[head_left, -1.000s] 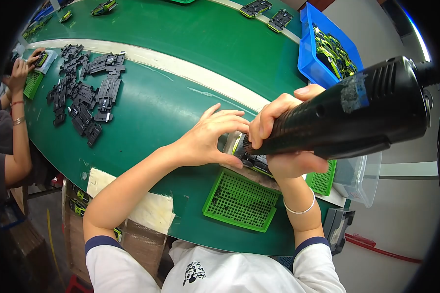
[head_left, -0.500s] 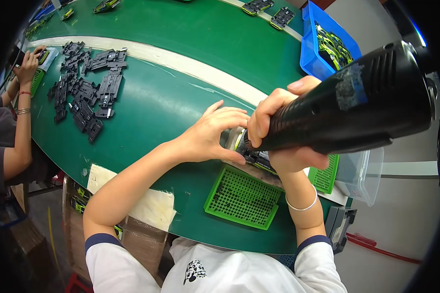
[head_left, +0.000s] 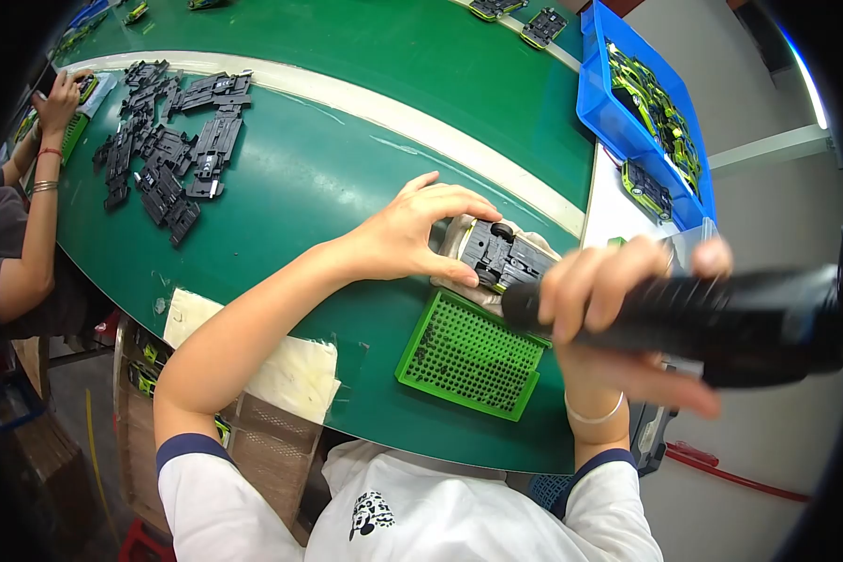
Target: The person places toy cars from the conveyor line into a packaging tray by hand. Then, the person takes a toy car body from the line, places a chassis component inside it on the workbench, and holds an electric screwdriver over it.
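Observation:
My left hand steadies an upside-down toy car, thumb and fingers around its left end. The car's black underside and wheels face up, and it rests in a pale, wrapped holder. In my right hand is a black electric screwdriver, blurred by motion, its front end pointing left. That tip is just below and right of the car, over the edge of a green perforated tray. Small dark screws fill many of the tray's holes.
Several black car base plates lie piled at the left. A blue bin of green-black car parts stands at the right, with another upturned car beside it. At far left, a co-worker's hand handles a similar car.
My right hand has drawn the screwdriver off the car, down and to the right, uncovering the car's underside. My left hand stays on the car. The view has shifted slightly.

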`<move>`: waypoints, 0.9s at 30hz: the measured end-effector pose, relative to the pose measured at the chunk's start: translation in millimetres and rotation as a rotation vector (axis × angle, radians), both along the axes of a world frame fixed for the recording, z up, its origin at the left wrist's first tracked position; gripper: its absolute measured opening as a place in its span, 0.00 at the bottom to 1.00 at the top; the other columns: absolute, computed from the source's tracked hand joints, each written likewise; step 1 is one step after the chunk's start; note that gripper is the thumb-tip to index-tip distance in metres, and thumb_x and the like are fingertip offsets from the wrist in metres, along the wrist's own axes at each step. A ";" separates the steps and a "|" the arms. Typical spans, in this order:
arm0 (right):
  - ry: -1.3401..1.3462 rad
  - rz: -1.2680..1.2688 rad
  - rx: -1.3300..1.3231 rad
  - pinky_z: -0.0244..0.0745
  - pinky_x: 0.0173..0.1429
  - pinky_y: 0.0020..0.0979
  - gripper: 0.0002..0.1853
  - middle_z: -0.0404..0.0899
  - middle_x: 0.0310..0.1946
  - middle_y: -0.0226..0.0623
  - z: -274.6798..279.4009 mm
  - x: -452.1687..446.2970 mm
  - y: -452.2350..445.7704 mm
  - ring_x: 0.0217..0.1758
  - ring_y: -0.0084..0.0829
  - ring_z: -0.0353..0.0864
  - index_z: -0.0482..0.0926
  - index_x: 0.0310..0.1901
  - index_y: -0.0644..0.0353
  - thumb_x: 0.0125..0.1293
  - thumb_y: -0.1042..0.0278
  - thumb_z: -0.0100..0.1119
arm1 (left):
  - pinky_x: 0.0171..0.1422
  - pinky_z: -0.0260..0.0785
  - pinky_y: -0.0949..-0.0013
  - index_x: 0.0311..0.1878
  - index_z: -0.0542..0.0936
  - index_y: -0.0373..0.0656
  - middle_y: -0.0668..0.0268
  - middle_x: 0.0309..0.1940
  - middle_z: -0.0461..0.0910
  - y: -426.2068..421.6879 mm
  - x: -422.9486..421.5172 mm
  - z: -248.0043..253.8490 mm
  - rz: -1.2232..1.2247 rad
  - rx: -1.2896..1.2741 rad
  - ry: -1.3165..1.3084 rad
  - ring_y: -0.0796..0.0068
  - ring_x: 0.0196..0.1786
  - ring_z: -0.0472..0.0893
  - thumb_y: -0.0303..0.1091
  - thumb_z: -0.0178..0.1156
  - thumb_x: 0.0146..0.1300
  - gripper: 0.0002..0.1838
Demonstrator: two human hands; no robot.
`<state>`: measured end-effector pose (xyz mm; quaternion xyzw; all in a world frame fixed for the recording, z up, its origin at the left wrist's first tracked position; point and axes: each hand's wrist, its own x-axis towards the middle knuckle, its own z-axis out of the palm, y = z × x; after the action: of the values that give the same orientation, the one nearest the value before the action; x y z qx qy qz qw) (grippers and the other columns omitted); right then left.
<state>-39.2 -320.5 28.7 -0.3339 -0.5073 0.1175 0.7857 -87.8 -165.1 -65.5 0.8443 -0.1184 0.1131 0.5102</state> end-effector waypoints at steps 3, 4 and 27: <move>0.001 0.018 -0.151 0.69 0.18 0.28 0.41 0.66 0.19 0.34 -12.7 -14.5 -17.3 0.13 0.30 0.68 0.52 0.49 0.52 0.41 0.27 0.48 | 0.68 0.34 0.51 0.51 0.71 0.47 0.66 0.50 0.71 1.5 -0.1 1.1 -0.004 -0.004 0.008 0.70 0.57 0.66 0.41 0.67 0.39 0.31; 0.004 0.024 -0.175 0.69 0.19 0.29 0.41 0.66 0.19 0.35 -13.6 -15.5 -19.3 0.13 0.31 0.69 0.52 0.49 0.51 0.41 0.28 0.48 | 0.68 0.34 0.51 0.51 0.71 0.48 0.66 0.50 0.71 0.9 0.0 0.7 -0.007 -0.004 0.010 0.70 0.57 0.66 0.41 0.67 0.39 0.31; 0.005 0.145 -0.641 0.69 0.35 0.39 0.29 0.68 0.25 0.40 -10.3 -12.4 -37.1 0.26 0.37 0.71 0.53 0.47 0.46 0.50 0.41 0.52 | 0.67 0.36 0.52 0.50 0.71 0.49 0.68 0.48 0.71 1.1 1.2 1.6 -0.001 0.020 0.014 0.70 0.55 0.68 0.46 0.66 0.40 0.31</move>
<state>-51.6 -357.6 18.3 -0.5269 -0.4652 0.3274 0.6315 -86.6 -164.0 -64.0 0.8500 -0.1163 0.1057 0.5028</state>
